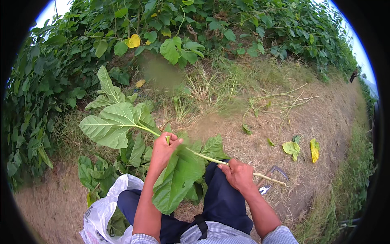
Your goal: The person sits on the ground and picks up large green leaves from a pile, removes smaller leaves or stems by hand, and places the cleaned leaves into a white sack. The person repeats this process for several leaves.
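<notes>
A long leafy branch (205,157) slants across in front of my knees, its bare pale end to the right and its broad green leaves (109,122) to the left. My left hand (164,149) grips the leafy part, with a short green stalk showing between thumb and fingers. Around the bare lower stem, my right hand (239,174) is closed, and the cut end sticks out past it. One large leaf (176,183) hangs between my forearms. Below the branch lies a heap of green leaves (138,152), partly hidden by my left arm.
A white plastic bag (102,210) holding leaves stands at my left knee. A sickle (278,171) lies on dry grass beyond my right hand, by a small shiny object (264,189). Yellowed leaves (314,150) and stripped stems (281,100) lie farther right. Dense climbing vines (198,27) rise ahead.
</notes>
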The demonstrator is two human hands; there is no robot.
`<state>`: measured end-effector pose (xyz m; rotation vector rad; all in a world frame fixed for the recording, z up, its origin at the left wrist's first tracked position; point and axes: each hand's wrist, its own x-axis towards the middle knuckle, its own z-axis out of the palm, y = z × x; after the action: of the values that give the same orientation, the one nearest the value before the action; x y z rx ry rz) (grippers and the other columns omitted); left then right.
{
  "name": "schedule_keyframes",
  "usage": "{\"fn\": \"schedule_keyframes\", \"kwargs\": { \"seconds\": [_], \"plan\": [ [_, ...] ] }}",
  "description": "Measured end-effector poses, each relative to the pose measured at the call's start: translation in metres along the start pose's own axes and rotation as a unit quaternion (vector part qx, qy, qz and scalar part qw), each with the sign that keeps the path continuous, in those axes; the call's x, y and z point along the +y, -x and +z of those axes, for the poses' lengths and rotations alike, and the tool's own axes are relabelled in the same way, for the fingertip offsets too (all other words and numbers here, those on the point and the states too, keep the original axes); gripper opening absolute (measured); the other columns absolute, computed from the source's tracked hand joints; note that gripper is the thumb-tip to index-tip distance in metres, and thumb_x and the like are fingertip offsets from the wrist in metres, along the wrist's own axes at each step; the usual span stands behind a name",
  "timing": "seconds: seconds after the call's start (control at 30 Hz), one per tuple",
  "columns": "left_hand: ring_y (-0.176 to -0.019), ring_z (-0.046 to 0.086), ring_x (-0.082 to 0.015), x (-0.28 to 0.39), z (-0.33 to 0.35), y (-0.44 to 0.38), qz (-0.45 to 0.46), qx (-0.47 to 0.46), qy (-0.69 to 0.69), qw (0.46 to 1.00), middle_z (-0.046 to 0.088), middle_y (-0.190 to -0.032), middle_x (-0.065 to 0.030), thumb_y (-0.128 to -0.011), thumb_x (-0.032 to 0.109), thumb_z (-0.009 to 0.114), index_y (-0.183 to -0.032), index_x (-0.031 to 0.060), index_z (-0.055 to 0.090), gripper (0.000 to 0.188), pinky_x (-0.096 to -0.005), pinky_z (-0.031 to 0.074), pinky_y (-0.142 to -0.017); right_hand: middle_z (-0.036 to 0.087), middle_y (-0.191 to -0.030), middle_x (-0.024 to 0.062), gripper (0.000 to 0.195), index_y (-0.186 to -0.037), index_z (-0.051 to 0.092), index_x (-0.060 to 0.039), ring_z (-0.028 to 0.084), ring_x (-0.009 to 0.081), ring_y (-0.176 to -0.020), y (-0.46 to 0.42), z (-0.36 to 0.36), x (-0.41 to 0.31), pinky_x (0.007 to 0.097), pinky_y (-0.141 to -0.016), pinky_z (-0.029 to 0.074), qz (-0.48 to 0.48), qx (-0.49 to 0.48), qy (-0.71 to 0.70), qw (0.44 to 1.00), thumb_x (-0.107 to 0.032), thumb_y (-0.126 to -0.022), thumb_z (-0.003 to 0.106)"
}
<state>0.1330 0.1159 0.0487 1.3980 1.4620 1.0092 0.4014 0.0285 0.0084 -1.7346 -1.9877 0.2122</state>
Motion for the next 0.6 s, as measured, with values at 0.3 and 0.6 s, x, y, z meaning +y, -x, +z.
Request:
{"fn": "schedule_keyframes", "kwargs": {
  "seconds": [0.3, 0.6],
  "plan": [
    [-0.068, 0.061, -0.0411, -0.018, 0.009, 0.002, 0.009, -0.036, -0.211, 0.977, 0.062, -0.07, -0.0234, -0.09, 0.027, 0.056, -0.077, -0.002, 0.06, 0.032, -0.0463, 0.046, -0.066, 0.061, -0.06, 0.0148, 0.047, -0.067, 0.053, -0.0065, 0.061, 0.034, -0.053, 0.003, 0.003, -0.001, 0.0458, -0.046, 0.045, -0.003, 0.03, 0.007, 1.0, -0.048, -0.087, 0.063],
    [-0.065, 0.06, -0.0344, 0.022, 0.047, 0.053, 0.043, -0.098, -0.171, 0.979, 0.058, -0.068, -0.0211, -0.096, 0.035, 0.054, -0.083, -0.0015, 0.057, 0.039, -0.0437, 0.045, -0.062, 0.063, -0.064, 0.0219, 0.049, -0.072, 0.057, -0.0029, 0.063, 0.0418, -0.061, -0.006, 0.001, -0.001, 0.0522, -0.057, 0.048, 0.086, -0.021, -0.007, 0.996, -0.048, -0.09, 0.06]
  ]
}}
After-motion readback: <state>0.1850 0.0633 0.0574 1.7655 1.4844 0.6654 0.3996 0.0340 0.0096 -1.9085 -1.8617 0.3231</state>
